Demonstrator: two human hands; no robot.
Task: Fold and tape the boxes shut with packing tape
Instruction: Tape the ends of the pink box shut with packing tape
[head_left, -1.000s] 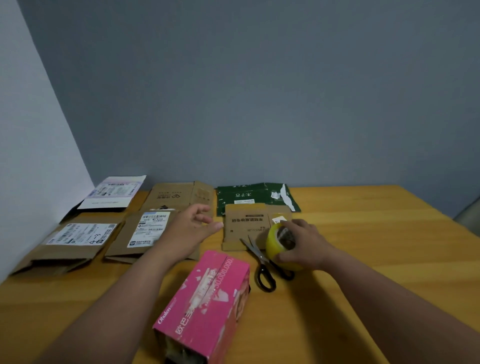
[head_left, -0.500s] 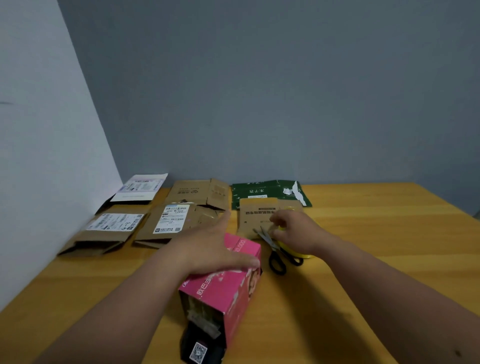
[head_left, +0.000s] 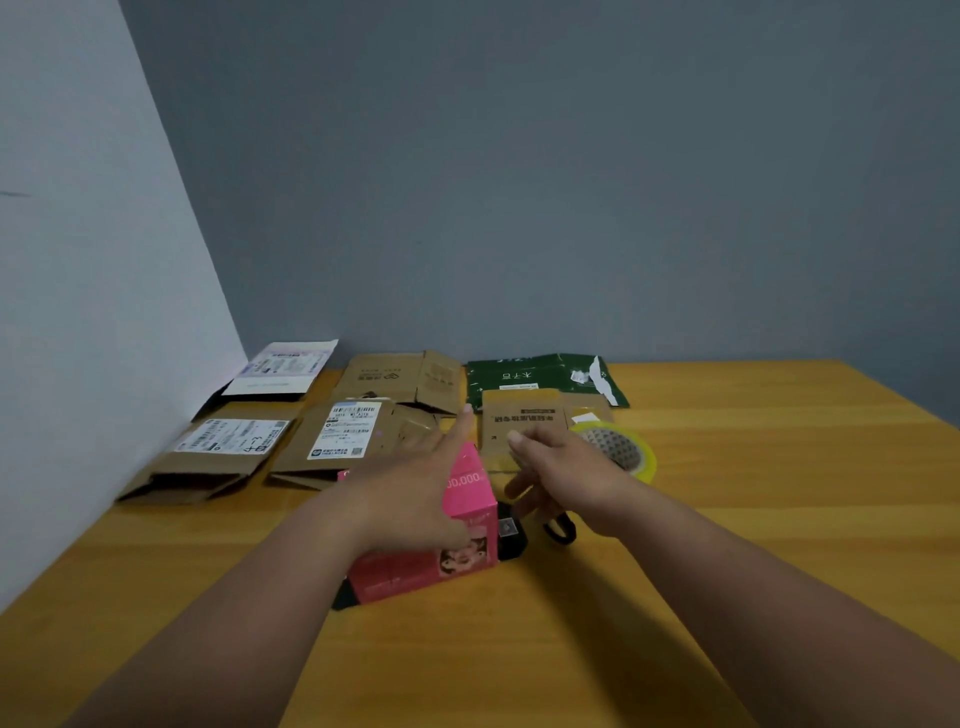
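Head view puts the pink box (head_left: 447, 525) right in the middle of things, lying on its side on the near-centre of the wooden table (head_left: 727, 519), a dark flap poking out at its near-left end and another dark bit at its right end. My left hand (head_left: 410, 493) lies across the top of it, fingers straight and a little spread, pressing down, not curling round. My right hand (head_left: 566, 478) hovers just right of the box with fingers loosely splayed, holding nothing that I can make out. Just beyond it on the right sits the tape roll (head_left: 621, 449), yellowish, resting on the table and touching no hand. Black scissor handles (head_left: 561, 530) peek out under my right wrist.

Further back lie the flattened cartons: one with a white label at far left (head_left: 223, 452), another labelled one beside it (head_left: 348, 441), a plain brown one behind (head_left: 400, 376), a small brown one in the centre (head_left: 524, 426), a green one (head_left: 540, 376), and a white-topped one by the wall (head_left: 280, 366).

My read: barely begun. No tape on the pink box, its ends look unsealed, and every other carton is flat. Folding, taping, cutting are all ahead.
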